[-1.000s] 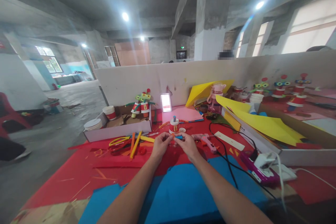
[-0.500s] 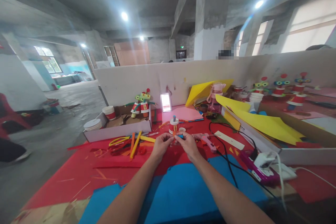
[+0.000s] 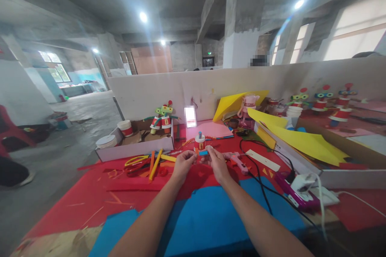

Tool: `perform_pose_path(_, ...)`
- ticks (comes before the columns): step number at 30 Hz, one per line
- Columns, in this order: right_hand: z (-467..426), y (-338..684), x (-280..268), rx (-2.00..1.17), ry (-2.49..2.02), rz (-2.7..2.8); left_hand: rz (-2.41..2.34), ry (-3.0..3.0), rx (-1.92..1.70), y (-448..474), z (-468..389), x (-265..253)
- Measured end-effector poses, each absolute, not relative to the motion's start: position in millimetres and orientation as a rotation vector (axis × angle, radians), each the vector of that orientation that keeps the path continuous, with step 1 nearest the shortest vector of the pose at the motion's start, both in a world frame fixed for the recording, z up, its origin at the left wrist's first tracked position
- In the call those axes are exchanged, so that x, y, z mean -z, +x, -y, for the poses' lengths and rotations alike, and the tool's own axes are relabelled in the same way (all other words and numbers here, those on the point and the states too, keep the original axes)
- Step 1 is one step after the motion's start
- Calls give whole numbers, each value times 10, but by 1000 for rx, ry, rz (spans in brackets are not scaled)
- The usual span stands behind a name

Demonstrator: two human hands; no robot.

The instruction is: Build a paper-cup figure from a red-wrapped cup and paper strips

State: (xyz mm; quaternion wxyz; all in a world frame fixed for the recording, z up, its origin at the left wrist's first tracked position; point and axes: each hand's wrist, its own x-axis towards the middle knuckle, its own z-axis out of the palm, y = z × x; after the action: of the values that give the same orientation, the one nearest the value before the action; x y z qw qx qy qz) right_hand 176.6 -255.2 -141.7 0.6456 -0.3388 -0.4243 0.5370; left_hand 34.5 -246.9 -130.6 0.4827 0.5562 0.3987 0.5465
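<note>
My left hand [image 3: 185, 164] is closed, its thumb and fingertips pinching a small paper strip with an orange end and a blue part [image 3: 204, 153]. Beside the blue part is my right hand [image 3: 217, 163], fingers stretched out and apart from the thumb, the fingertips close to or touching the strip. Just behind both hands stands a white-and-red paper cup figure [image 3: 199, 141] with spring-like folded paper arms, orange on the left and red on the right. A pink glue gun [image 3: 239, 162] lies right of my right hand. Left of my left hand are yellow-handled scissors [image 3: 135, 163] and yellow paper strips [image 3: 156, 166].
Blue sheets [image 3: 199, 221] cover the near table edge over red paper. A white box [image 3: 135, 150] with finished cup figures [image 3: 165, 122] is at left. At right are a purple power strip [image 3: 297, 192], black cables and a box with yellow sheets [image 3: 304, 138]. A white partition [image 3: 157, 88] stands behind.
The strip has been raised slightly and shows more of its blue face. My right hand's fingers have straightened and lifted from their pinch. My left hand still pinches.
</note>
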Motion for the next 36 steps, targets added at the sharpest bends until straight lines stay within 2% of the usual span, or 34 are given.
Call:
perform_pose_path(7, 2575, 1698, 1422, -1386, -686, 955, -867, 1241, -1271, 360, 2482, 1316)
perform_pose_path(21, 2602, 1698, 1424, -1401, -710, 974, -909, 1293, -1254, 360, 2509, 1312)
perform_pose_path(32, 2528, 1753, 1473, -1068, -853, 1121, -817, 1255, -1181, 382, 2552, 1264)
perform_pose_path(36, 2522, 1729, 1490, -1081, -821, 1109, -830, 1199, -1256, 393, 2538, 1270)
